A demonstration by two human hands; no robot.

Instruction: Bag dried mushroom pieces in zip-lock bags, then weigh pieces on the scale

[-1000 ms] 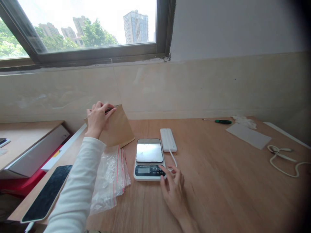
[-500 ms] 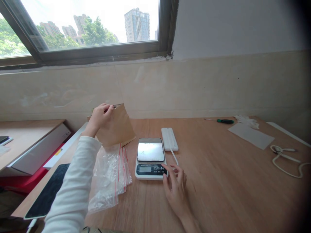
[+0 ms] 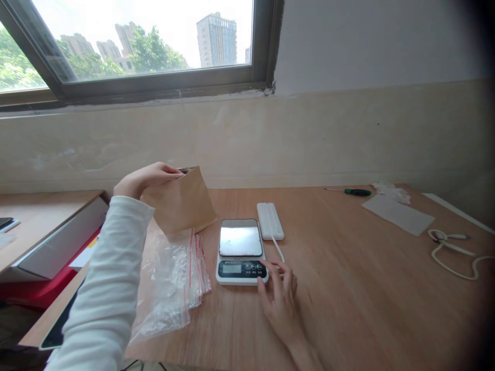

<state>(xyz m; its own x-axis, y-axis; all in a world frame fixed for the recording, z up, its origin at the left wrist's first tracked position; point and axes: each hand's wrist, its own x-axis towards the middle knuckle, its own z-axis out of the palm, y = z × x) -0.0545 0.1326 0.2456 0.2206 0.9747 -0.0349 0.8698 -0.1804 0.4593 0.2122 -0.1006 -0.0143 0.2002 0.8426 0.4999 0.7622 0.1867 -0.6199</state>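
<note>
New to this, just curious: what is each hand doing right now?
Left hand: closed, pinching the top of a brown paper bag.
Right hand: open, resting on a digital scale, holding nothing.

One head-worn camera looks forward and down from the person's head, close above the bare left hand [image 3: 147,178] and right hand [image 3: 280,304], across a light wooden bench [image 3: 367,309] toward a cream-painted wall [image 3: 309,139] and dark-framed window [image 3: 154,51].

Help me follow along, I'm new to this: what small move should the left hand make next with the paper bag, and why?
Probably lower the paper bag onto the scale's metal platform. The left hand holds the bag up by its top edge, the platform has nothing on it, and the right hand is at the scale's buttons.
</note>
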